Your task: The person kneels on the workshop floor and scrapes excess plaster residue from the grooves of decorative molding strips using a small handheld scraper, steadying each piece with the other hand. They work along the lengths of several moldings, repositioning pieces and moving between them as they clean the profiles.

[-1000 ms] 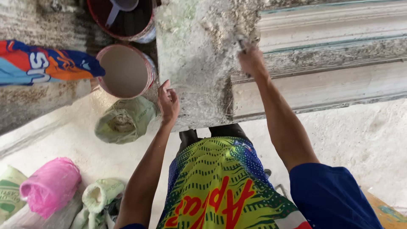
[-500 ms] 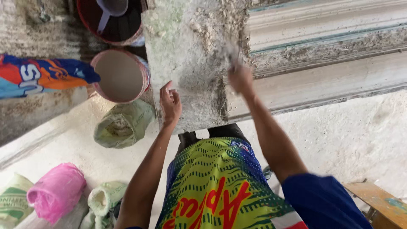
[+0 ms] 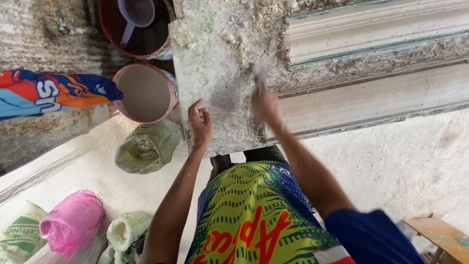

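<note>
**Scraping the plaster slab: right hand drawn back toward the near edge**

Landmark: the slab [image 3: 220, 83], a rough, grey-white crusted block on the counter [image 3: 371, 102], directly ahead of the person.

- Right hand [image 3: 265, 103] is closed around a small tool [image 3: 259, 78], blurred with motion; a scraper or blade, cannot tell which. It sits at the slab's right side, near its lower half. A second ago it was higher up that same right edge, so the stroke has come down the face toward the person.
- Left hand [image 3: 200, 124] lies on the slab's near left part, fingers loosely curled, holding nothing; it has barely shifted and reads as bracing.
- Loose crumbs lie across the slab's top, thickest at its far end.
- Left of the slab: a bucket [image 3: 145, 93] with pale mix, touching its edge. Beyond that, a dark red tub [image 3: 134, 29] with a scoop [image 3: 137, 12] inside.
- Below the bucket, on the floor, an open sack [image 3: 146, 149].

Judgement: one downward pass looks nearly finished; the right edge appears to be the part being worked.
</note>
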